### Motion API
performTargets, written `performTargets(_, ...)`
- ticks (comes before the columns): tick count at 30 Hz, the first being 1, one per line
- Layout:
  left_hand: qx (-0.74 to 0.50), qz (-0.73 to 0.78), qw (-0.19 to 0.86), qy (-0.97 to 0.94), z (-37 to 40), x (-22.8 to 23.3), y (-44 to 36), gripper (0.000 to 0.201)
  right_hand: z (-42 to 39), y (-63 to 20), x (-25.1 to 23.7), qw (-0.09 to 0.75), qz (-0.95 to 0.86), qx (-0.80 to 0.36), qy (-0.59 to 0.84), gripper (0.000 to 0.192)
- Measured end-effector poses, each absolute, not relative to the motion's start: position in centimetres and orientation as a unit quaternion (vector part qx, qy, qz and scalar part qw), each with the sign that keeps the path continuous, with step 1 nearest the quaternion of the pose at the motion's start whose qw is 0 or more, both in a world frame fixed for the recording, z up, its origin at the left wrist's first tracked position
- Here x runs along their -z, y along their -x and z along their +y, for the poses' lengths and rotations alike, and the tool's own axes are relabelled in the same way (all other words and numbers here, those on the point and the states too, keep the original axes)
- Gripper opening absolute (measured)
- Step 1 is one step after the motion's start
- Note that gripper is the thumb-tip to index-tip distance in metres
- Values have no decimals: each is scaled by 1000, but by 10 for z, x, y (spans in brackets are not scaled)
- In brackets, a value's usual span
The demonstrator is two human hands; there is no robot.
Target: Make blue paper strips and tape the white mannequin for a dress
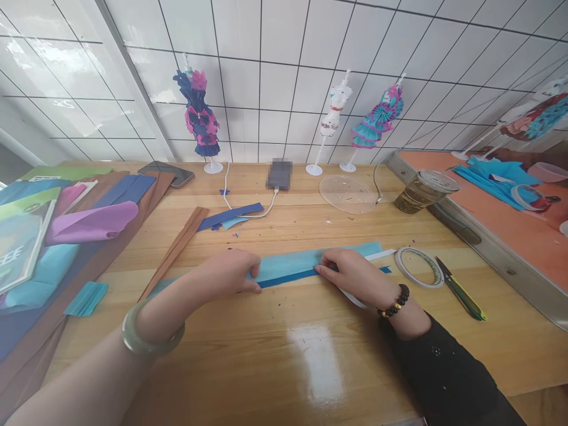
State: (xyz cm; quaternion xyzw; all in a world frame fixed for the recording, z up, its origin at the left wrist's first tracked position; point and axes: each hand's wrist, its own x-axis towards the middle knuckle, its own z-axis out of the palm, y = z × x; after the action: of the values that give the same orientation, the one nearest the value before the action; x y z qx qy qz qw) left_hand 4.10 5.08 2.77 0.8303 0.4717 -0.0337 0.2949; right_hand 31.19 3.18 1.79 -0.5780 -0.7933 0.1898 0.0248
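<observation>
A long light-blue crepe paper strip (288, 265) lies across the table, with a narrow dark-blue strip (288, 277) along its near edge. My left hand (233, 272) has thumb and forefinger closed at that edge. Farther right, my right hand (348, 272) pinches the same edge, its fingertips pressed down on the paper. Beside my right wrist lies a roll of white double-sided tape (419, 267); a white tape strip (379, 255) runs from near it toward the paper. A green utility knife (464, 290) with its blade out rests just right of the roll.
Folded coloured paper (93, 222) is stacked at the left, near a small turquoise piece (87, 299) and a brown strip (177, 248). Small dress forms, one in a blue-pink paper dress (199, 115), stand by the tiled wall. A brown cup (423, 190) sits back right.
</observation>
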Motion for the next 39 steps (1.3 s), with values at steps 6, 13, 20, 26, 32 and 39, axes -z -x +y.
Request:
performTargets(6, 95, 493, 277, -819, 58, -37, -18, 31, 32, -312, -19, 29, -792, -200, 575, 26)
performTargets(13, 122, 514, 259, -808, 62, -36, -7, 38, 31, -312, -21, 34, -790, -211, 575, 26)
performTargets(20, 94, 507, 239, -823, 59, -35, -23, 43, 32, -313, -21, 39, -791, -211, 573, 26)
performTargets(26, 58, 507, 185, -840, 53, -25, -47, 45, 32, -312, -20, 39, -793, -209, 570, 27)
performTargets(32, 18, 495, 87, -864, 46, -15, -67, 48, 34, -313, -17, 35, -792, -198, 576, 27)
performTargets(39, 5, 480, 35, -877, 41, -17, -91, 41, 33, -314, -18, 41, -794, -195, 574, 26)
